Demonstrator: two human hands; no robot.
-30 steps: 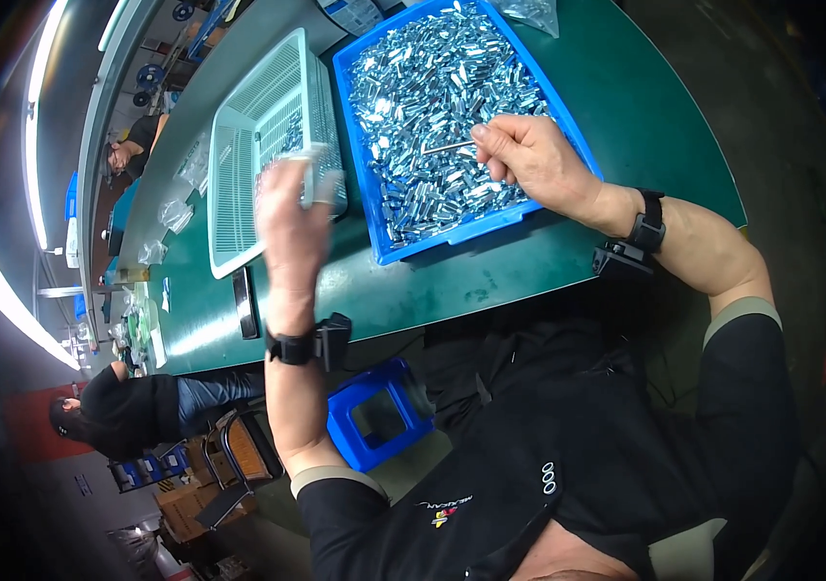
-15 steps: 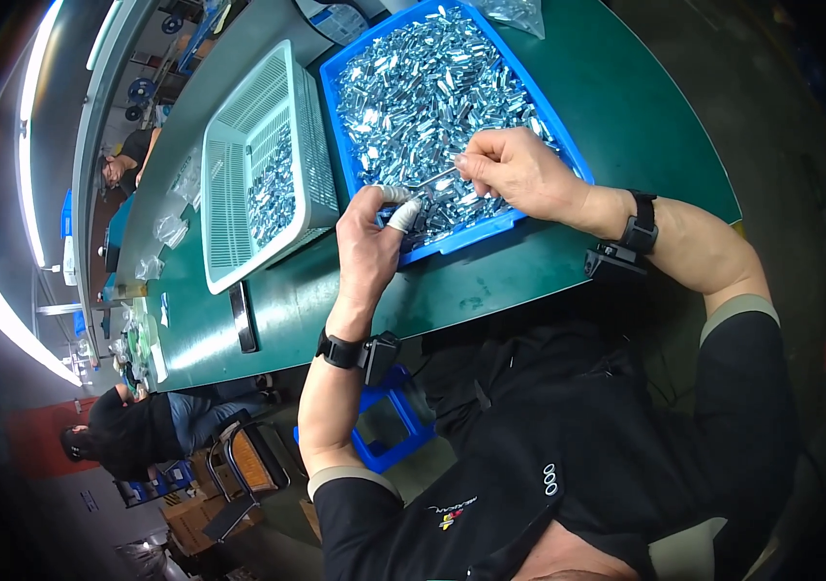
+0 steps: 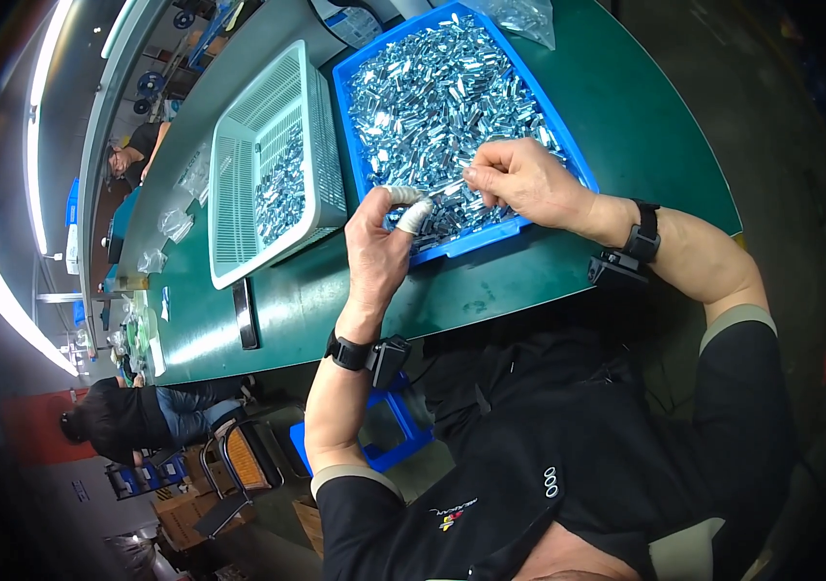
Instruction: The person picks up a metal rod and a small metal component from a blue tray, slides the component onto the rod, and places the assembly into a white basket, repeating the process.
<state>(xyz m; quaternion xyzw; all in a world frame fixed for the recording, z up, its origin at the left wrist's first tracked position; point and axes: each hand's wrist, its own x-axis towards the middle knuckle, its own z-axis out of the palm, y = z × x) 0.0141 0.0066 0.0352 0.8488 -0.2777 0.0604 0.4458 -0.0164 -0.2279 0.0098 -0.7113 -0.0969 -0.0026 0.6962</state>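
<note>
Over the near end of a blue tray (image 3: pixel 582 172) heaped with small shiny metal pieces (image 3: pixel 442 92), my two hands work close together. White tape wraps the thumb and index finger of my left hand (image 3: pixel 379 247), which are pinched; whatever sits between their tips is too small to make out. My right hand (image 3: pixel 529 184) is closed, its thumb and index finger gripping a thin metal rod (image 3: pixel 449 186) that points toward the left fingertips. Whether the rod touches anything there cannot be seen. Black straps with small boxes circle both wrists.
Left of the tray stands a pale green basket (image 3: pixel 324 145) holding more metal pieces. A dark flat bar (image 3: pixel 245 315) lies on the green table (image 3: pixel 471 300). Clear plastic bags (image 3: pixel 520 19) rest behind. A blue stool (image 3: pixel 398 436) is below; other people are at the left.
Both hands keep their grips. The rod between them shows less of its length and is tilted less. The whole view has shifted slightly.
</note>
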